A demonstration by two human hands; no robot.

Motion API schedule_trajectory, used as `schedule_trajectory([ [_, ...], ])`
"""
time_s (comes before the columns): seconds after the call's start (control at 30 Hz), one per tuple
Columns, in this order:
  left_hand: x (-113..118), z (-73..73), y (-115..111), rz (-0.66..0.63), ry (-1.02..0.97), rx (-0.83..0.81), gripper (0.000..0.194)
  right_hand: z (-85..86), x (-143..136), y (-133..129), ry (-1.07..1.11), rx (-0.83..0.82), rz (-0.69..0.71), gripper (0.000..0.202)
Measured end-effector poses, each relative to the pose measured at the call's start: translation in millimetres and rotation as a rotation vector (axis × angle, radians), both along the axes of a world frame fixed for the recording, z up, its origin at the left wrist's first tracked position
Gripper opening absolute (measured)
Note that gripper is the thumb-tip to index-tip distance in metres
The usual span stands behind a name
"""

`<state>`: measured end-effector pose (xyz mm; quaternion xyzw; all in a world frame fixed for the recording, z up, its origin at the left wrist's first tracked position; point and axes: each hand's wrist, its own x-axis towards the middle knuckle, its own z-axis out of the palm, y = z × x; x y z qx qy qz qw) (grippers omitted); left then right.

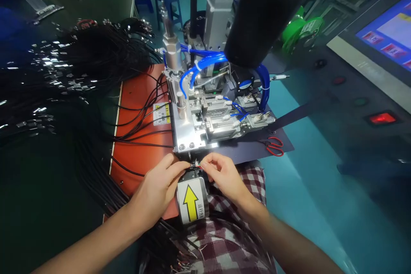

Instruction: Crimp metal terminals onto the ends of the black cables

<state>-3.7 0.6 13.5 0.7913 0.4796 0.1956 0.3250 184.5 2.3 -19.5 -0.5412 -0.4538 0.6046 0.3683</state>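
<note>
My left hand (159,184) and my right hand (223,175) meet at a small dark metal fixture (193,175) at the near edge of the machine. Thin red and white wires (197,163) show between my fingertips. My right thumb and forefinger pinch the ends of these wires. The left fingers are closed at the other side of the fixture, and what lies in them is hidden. Just below is a rounded cover with a yellow arrow (191,205). Behind my hands stands the silver machine (189,135) with blue air hoses (208,58).
Black cables (141,130) cross the orange table (128,154) into the machine. Large bundles of dark cables (96,51) lie at the left. Red-handled scissors (275,146) rest on the dark plate at the right. A control panel with a screen (385,34) stands far right.
</note>
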Motion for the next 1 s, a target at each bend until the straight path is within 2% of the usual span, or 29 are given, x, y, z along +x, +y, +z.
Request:
schedule_trajectory([
  [0.17, -3.3, -6.9, 0.5, -0.056, 0.045, 0.014, 0.037, -2.9, -2.3, 0.5, 0.002, -0.006, -0.007, 0.022],
  [0.4, -3.0, -7.3, -0.9, -0.102, 0.122, 0.106, 0.043, -3.5, -1.8, 2.3, -0.002, -0.008, -0.009, 0.021],
  [0.73, -1.9, -11.0, -0.7, -0.114, 0.208, 0.157, 0.042, -6.5, -0.9, 2.0, -0.009, 0.002, -0.009, 0.02],
  [1.0, -1.1, -10.8, 1.0, -0.144, 0.31, 0.351, 0.039, -10.0, -2.5, -0.7, 0.002, 0.057, -0.029, 0.019],
])
